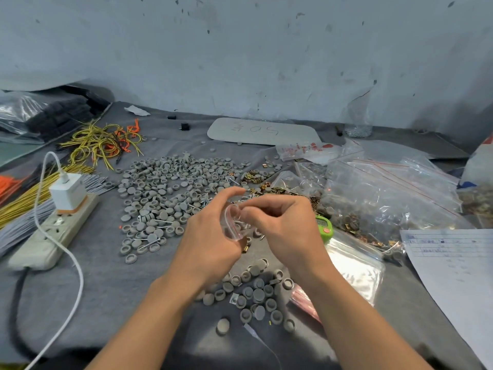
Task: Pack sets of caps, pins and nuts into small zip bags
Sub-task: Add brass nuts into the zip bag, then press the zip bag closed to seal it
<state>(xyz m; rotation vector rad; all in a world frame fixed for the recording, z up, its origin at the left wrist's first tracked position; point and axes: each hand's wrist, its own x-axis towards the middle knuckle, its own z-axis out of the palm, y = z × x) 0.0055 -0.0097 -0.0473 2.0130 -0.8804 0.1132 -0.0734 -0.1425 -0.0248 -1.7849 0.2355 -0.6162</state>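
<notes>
Item 1: small zip bag (234, 222). Clear film with a red strip along the mouth, crumpled, and the mouth is pulled into a loop. It is held up off the cloth just on the near-right edge of the main cap heap (165, 188). What is inside cannot be made out.

Item 2: left hand (210, 231). Its fingers are curled and it pinches the left side of the bag's mouth between thumb and fingertips.

Item 3: right hand (282, 225). Its fingers are bent inward and it pinches the opposite lip of the same bag. The two hands nearly touch.

Item 4: main cap heap. Grey round caps, some dome-up and some hollow-up, spread loose over the grey cloth (120, 289).

Item 5: pins (160, 222). Thin, silvery, and scattered through the near side of the heap.

Item 6: brass nuts (256, 177). Small gold-coloured pieces lying at the heap's right edge.

Item 7: second cap cluster (256, 292). Near side of the heap, between the forearms.

Item 8: large clear bags (386, 193). Red-striped and piled well to the right of the heap.

Item 9: green counter (324, 227). Right of the heap, just beyond the right hand.

Item 10: power strip (53, 231) with a white charger (68, 192) plugged into it, left of the heap.

Item 11: yellow wires (101, 142). Tangled, on the far left of the heap.

Item 12: paper sheet (453, 263). Written on, at the far right of the heap.
</notes>
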